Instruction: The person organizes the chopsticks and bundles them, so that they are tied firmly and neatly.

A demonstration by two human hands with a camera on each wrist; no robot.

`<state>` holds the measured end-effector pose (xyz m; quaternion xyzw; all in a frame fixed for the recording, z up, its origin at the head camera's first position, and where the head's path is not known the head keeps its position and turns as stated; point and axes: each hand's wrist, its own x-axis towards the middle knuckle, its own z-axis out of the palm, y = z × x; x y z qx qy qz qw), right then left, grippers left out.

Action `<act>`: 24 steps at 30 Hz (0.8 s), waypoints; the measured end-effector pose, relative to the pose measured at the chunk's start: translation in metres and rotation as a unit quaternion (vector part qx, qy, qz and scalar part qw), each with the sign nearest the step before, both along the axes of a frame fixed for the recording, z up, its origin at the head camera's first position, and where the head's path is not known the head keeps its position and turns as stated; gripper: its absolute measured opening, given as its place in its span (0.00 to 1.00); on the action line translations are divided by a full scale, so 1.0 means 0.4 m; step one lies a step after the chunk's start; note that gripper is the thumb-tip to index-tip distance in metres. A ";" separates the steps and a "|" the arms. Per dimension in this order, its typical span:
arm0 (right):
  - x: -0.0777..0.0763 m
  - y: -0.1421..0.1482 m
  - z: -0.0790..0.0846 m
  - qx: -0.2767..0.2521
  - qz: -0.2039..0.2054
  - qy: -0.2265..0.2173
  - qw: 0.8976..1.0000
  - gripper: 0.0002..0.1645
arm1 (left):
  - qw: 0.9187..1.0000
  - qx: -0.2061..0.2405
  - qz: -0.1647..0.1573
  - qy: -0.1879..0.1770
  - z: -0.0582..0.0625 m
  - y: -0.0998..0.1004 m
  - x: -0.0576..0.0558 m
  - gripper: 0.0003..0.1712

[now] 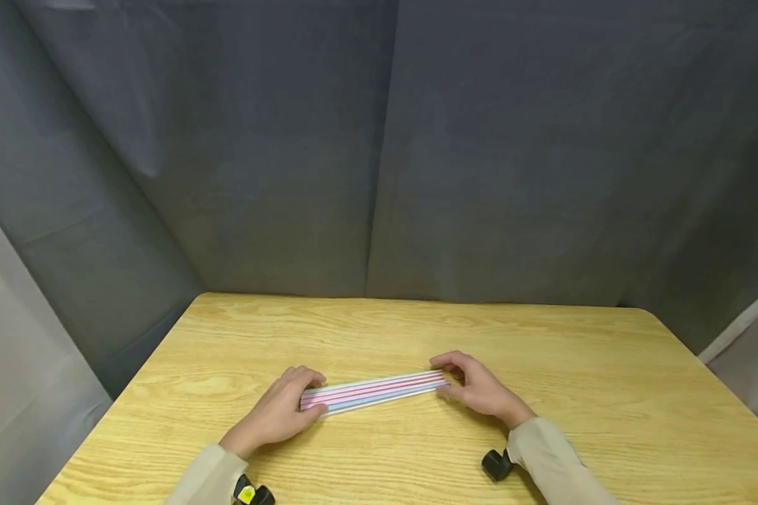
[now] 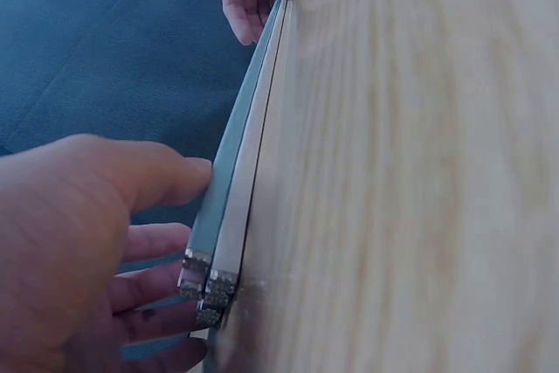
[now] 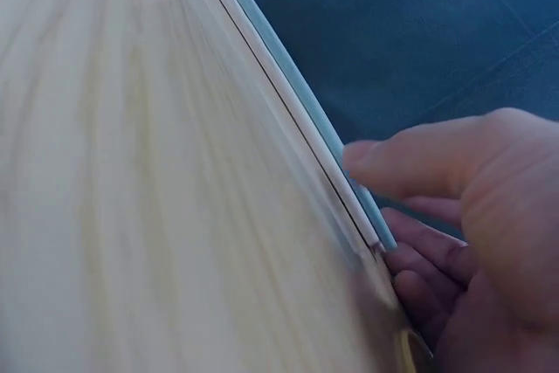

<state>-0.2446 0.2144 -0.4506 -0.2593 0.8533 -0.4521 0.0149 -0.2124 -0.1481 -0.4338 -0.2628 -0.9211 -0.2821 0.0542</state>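
A flat bundle of several long, slim sticks (image 1: 379, 390) in pink, pale blue and white lies low over the wooden table, slanting slightly up to the right in the head view. My left hand (image 1: 284, 409) holds its left end, thumb along the near side and fingers at the far side. At the right end my right hand (image 1: 476, 386) holds it likewise, index finger at the far edge. Close up in the left wrist view, the pale blue stick (image 2: 234, 159) is stacked beside a whitish one, and their end faces look rough and grey. My right thumb (image 3: 393, 159) touches the blue stick's side.
The light wooden table (image 1: 543, 351) has rounded far corners. Behind it hangs a dark grey cloth (image 1: 278, 175), with paler panels at both sides. A small black camera (image 1: 497, 465) sits by the right sleeve, and another black device (image 1: 253, 492) by the left.
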 end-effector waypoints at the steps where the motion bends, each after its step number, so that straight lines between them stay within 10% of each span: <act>1: -0.001 -0.003 -0.002 0.002 0.002 0.002 1.000 0.24 | 1.000 -0.001 -0.001 -0.002 0.000 0.000 0.001 0.20; 24: -0.019 -0.038 0.009 0.119 -0.001 0.073 0.990 0.12 | 1.000 -0.011 0.010 -0.010 -0.011 0.003 -0.007 0.24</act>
